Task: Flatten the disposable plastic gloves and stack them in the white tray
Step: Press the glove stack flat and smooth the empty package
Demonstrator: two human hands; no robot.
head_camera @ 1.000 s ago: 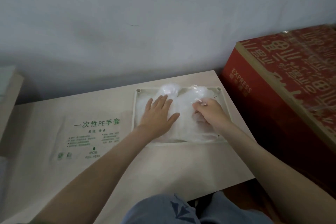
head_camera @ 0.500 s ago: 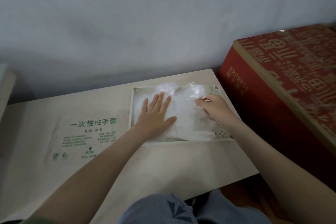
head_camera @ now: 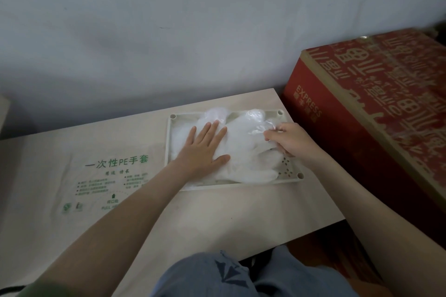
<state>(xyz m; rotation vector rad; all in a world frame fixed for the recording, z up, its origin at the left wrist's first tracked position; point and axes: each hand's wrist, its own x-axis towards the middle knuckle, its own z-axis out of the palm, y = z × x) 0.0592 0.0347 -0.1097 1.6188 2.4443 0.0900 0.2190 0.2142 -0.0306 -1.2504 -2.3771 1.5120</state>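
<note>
A white tray (head_camera: pixel 292 177) lies on the pale table, near its right end. Inside it rests a pile of clear disposable plastic gloves (head_camera: pixel 245 152), crinkled toward the far edge. My left hand (head_camera: pixel 204 149) lies flat, palm down with fingers spread, pressing on the left half of the pile. My right hand (head_camera: pixel 288 138) is at the tray's right side, fingers pinched on the edge of the top glove, which lifts slightly there.
A flat glove packet (head_camera: pixel 106 176) with green print lies on the table left of the tray. A big red cardboard box (head_camera: pixel 376 108) stands right beside the table's right edge. The wall runs close behind. My knees show below the table's front edge.
My right hand has moved from the middle of the pile out to its right side, drawing the glove edge with it. My left hand has stayed pressed on the pile.
</note>
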